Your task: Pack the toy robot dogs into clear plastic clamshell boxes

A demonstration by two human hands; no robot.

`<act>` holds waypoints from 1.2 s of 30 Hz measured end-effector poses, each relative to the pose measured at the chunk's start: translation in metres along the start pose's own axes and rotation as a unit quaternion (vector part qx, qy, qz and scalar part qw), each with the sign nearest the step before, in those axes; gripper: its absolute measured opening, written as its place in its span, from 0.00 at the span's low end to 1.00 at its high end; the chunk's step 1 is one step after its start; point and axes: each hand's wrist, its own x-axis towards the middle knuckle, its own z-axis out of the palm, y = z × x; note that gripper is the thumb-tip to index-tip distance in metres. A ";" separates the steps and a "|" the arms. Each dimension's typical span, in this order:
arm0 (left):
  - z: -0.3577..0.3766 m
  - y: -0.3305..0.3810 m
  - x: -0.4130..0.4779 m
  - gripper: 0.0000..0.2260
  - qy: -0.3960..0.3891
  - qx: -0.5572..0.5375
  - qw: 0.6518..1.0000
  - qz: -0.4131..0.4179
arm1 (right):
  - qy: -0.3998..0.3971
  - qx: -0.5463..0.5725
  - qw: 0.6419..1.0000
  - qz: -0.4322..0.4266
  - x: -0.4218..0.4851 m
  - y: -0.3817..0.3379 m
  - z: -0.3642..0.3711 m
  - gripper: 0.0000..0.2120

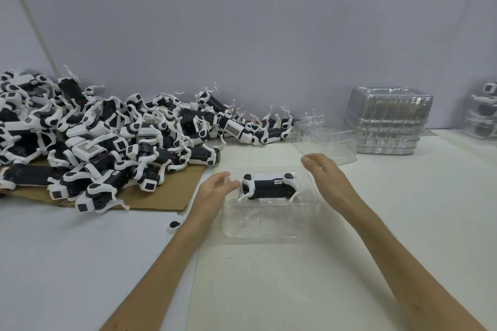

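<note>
A toy robot dog [269, 187] lies on its side in the rear half of an unfolded clear clamshell box [258, 226] on the white bench [269, 282]. The left hand [215, 189] reaches to the box's left rim and the right hand [326, 177] hovers at its right; each grip is loose, fingers apart, clasping nothing. A heap of dogs [94, 137] covers cardboard [166, 193] at left, and stacked empty boxes [387, 121] stand behind.
</note>
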 end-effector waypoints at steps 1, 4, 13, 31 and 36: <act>0.000 0.000 0.000 0.15 0.012 0.006 1.000 0.002 | -0.029 -0.022 0.998 0.044 0.003 0.005 -0.004 0.24; 0.001 0.000 -0.003 0.13 0.028 0.038 0.999 0.027 | -0.107 -0.063 0.986 0.112 0.007 0.017 -0.009 0.35; -0.002 0.006 -0.003 0.21 0.020 0.018 0.994 0.110 | -0.164 0.083 0.983 -0.017 -0.003 0.002 -0.009 0.39; 0.007 0.011 -0.010 0.42 -0.002 -0.016 0.993 0.120 | -0.019 0.095 0.990 -0.105 -0.007 -0.003 0.002 0.26; 0.007 0.009 -0.008 0.40 0.018 -0.002 0.990 0.140 | 0.000 0.097 0.989 -0.110 -0.007 -0.003 0.004 0.24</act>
